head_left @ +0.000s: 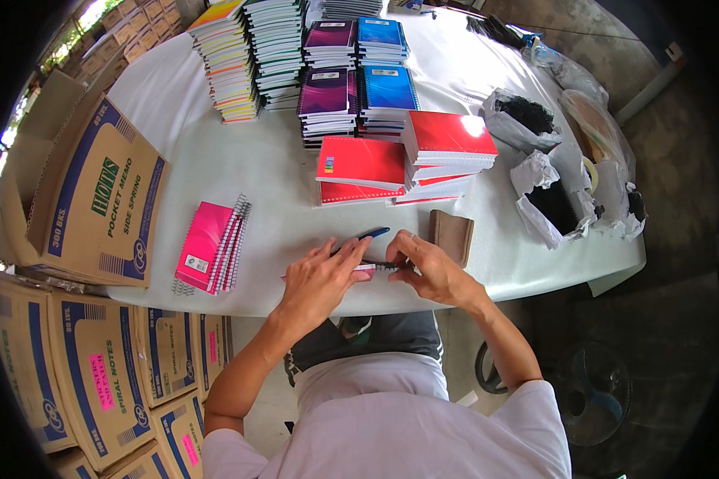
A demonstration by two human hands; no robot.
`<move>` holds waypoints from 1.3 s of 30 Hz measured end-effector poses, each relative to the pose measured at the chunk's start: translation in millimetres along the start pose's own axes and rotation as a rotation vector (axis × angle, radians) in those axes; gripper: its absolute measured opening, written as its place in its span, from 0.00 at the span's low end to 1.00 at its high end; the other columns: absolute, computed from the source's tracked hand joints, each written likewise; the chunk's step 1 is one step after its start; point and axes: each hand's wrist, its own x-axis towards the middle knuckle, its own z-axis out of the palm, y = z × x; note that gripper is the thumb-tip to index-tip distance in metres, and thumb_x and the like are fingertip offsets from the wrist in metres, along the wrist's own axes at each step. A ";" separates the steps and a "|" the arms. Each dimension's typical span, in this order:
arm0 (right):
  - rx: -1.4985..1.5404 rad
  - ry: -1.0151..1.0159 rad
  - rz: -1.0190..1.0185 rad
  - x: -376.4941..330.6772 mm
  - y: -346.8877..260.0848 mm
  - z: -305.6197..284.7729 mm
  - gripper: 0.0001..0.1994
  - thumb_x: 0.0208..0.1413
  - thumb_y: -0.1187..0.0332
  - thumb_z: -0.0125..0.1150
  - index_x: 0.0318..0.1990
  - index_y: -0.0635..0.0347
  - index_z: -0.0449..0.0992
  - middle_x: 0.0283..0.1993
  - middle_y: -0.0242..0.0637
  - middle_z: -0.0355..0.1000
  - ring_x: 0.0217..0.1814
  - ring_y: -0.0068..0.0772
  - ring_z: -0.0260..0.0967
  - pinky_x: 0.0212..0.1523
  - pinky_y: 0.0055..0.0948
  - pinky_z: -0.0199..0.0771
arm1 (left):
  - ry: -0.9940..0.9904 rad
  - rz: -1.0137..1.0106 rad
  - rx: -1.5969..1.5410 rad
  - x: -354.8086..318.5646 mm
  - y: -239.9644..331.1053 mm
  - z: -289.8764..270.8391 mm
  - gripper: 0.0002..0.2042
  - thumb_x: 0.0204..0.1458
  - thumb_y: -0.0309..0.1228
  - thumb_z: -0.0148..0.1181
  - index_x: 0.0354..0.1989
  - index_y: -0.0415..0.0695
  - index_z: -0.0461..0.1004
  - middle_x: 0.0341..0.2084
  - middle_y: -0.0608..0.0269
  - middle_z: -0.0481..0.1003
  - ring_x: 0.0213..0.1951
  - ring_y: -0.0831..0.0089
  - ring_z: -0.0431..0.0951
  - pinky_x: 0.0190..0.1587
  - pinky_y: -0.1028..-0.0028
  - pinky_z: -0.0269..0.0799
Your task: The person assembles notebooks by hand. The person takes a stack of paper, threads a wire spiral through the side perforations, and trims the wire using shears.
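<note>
Left hand (318,275) nearest: fingers laid almost straight over a pink notebook (364,274) by the worktop's (272,180) near edge; grip underneath hidden, can't tell. Notebook's long axis seems to run sideways, toward the right hand (430,270). Between the hands, a dark coil (382,265); right thumb and forefinger nearly closed, apparently pinching its right end. Right hand nearer that end. Blue pen-like tool (375,232) at left fingertips. Brown block (450,238) just beyond right hand. Pink stack (206,243) left of left hand. Red notebooks (361,160) beyond both.
</note>
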 end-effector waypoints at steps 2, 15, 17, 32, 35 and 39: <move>-0.184 -0.087 -0.025 -2.3 -4.0 -2.2 0.09 0.55 0.77 0.60 0.44 0.65 0.72 0.38 0.43 0.69 0.39 0.46 0.71 0.38 0.41 0.71 | -0.048 -0.031 -0.040 1.9 3.2 -4.8 0.28 0.55 0.39 0.61 0.66 0.53 0.64 0.54 0.61 0.75 0.51 0.50 0.78 0.46 0.59 0.77; -0.084 -0.170 -0.129 -8.8 9.7 -27.7 0.21 0.47 0.71 0.69 0.50 0.61 0.73 0.52 0.47 0.70 0.48 0.50 0.71 0.47 0.41 0.72 | -0.277 0.078 -0.069 1.8 0.7 -17.1 0.24 0.57 0.38 0.58 0.64 0.63 0.66 0.50 0.67 0.77 0.38 0.63 0.82 0.37 0.63 0.79; -0.457 -0.085 0.006 -20.5 19.5 -61.2 0.25 0.42 0.68 0.74 0.52 0.53 0.75 0.59 0.48 0.67 0.57 0.51 0.68 0.57 0.45 0.67 | -0.281 0.094 -0.091 -0.9 4.1 -17.8 0.24 0.57 0.38 0.58 0.64 0.63 0.67 0.50 0.69 0.78 0.40 0.64 0.82 0.37 0.63 0.79; 0.645 -0.372 0.068 24.0 14.3 -45.0 0.22 0.62 0.54 0.55 0.49 0.67 0.80 0.53 0.51 0.75 0.58 0.45 0.71 0.60 0.37 0.66 | -0.153 -0.143 -0.002 -12.5 -11.5 -13.9 0.43 0.47 0.50 0.65 0.72 0.58 0.51 0.42 0.54 0.78 0.44 0.54 0.80 0.37 0.58 0.77; 0.269 -0.399 0.174 31.4 12.5 -30.5 0.22 0.61 0.54 0.57 0.49 0.67 0.80 0.52 0.50 0.76 0.56 0.45 0.72 0.60 0.38 0.66 | -0.140 -0.123 -0.034 -11.1 -14.0 -12.4 0.45 0.47 0.50 0.65 0.73 0.57 0.49 0.41 0.55 0.77 0.41 0.53 0.80 0.36 0.57 0.76; 0.691 -0.306 0.084 26.3 17.8 -35.5 0.22 0.60 0.53 0.60 0.47 0.67 0.81 0.50 0.47 0.77 0.56 0.40 0.72 0.57 0.35 0.69 | -0.150 -0.153 -0.026 -9.8 -17.4 -12.8 0.45 0.48 0.50 0.65 0.73 0.56 0.47 0.42 0.56 0.77 0.41 0.53 0.80 0.36 0.56 0.75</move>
